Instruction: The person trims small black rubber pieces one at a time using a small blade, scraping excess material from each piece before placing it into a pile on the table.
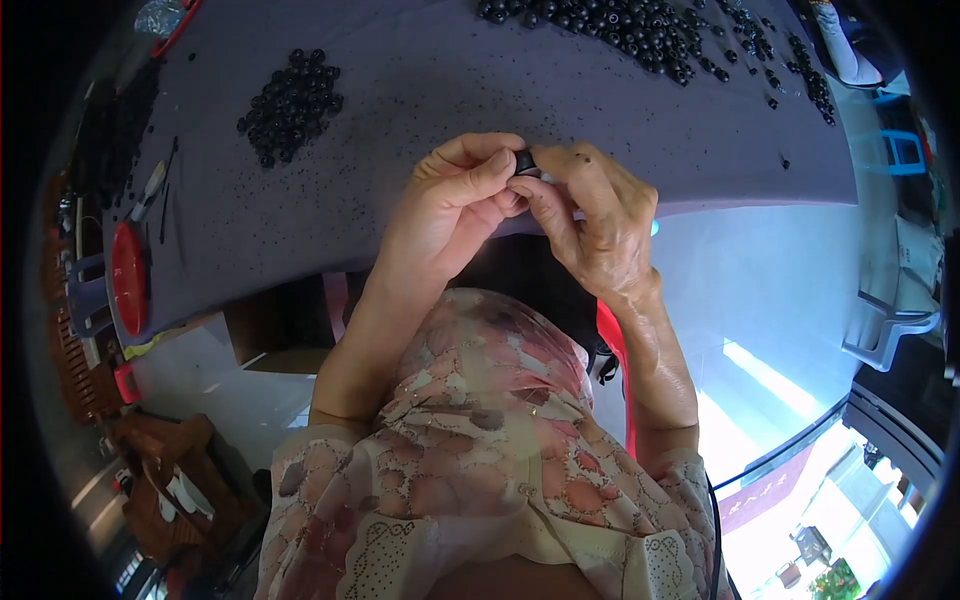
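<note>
Above the near edge of the table, both my hands meet at a small black round part, apparently plastic. My left hand pinches it between thumb and fingers from one side. From the other side my right hand grips it with thumb and bent forefinger. Fingers cover much of the part, so its full shape is hidden. Beyond my left hand lies a pile of similar black round parts. A bigger heap of them spreads along the far side.
Dark cloth covers the table, sprinkled with tiny black specks. At its left end are a red dish and thin hand tools. More black parts lie far right. A cardboard box stands below the edge; a blue stool stands right.
</note>
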The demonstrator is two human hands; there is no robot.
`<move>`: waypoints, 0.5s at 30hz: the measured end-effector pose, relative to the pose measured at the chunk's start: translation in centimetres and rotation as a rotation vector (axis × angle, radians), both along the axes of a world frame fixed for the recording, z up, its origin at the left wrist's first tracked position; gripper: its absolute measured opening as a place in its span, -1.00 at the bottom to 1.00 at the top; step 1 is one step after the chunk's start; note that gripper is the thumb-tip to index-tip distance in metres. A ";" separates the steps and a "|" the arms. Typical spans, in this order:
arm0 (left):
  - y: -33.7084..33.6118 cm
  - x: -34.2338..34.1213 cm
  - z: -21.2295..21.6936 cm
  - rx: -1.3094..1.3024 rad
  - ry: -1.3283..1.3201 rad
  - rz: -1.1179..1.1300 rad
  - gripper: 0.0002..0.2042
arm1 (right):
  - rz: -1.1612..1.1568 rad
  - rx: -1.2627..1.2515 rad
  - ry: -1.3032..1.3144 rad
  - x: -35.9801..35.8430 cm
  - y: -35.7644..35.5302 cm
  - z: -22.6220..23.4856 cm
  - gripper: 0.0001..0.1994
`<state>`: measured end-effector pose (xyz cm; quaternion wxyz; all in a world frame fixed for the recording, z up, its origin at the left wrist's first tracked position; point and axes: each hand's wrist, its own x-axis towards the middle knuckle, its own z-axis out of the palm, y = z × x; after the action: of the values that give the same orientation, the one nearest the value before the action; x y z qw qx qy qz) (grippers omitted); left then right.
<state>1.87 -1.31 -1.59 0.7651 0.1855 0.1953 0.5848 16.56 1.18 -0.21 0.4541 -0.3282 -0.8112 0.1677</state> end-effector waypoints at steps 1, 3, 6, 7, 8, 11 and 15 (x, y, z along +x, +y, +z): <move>0.0 0.1 0.1 -0.016 0.016 0.018 -0.88 | -0.004 0.029 -0.020 -0.1 -0.1 0.0 -0.85; 0.0 0.1 0.4 -0.030 0.033 0.035 -0.88 | 0.009 0.083 -0.016 0.0 0.3 -0.2 -0.86; 0.0 0.1 0.5 -0.053 -0.031 -0.034 -0.88 | 0.006 -0.154 0.170 -0.1 -0.5 0.8 -0.85; 0.0 0.1 0.3 -0.067 -0.053 -0.020 -0.88 | -0.012 -0.444 0.350 -0.2 -0.8 1.1 -0.83; 0.1 0.2 0.2 -0.080 -0.074 -0.007 -0.88 | 0.067 -0.540 0.527 -0.3 -0.2 0.6 -0.78; 0.1 0.2 0.1 -0.103 -0.002 0.009 -0.89 | 0.099 -0.577 0.409 0.7 -0.2 1.1 -0.76; 0.3 0.7 0.5 -0.147 0.069 0.066 -0.89 | 0.097 -0.502 0.323 0.2 -0.4 0.3 -0.78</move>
<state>2.56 -1.00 -1.11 0.7499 0.1423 0.2699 0.5870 16.71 0.82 0.07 0.4734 -0.3600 -0.6763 0.4346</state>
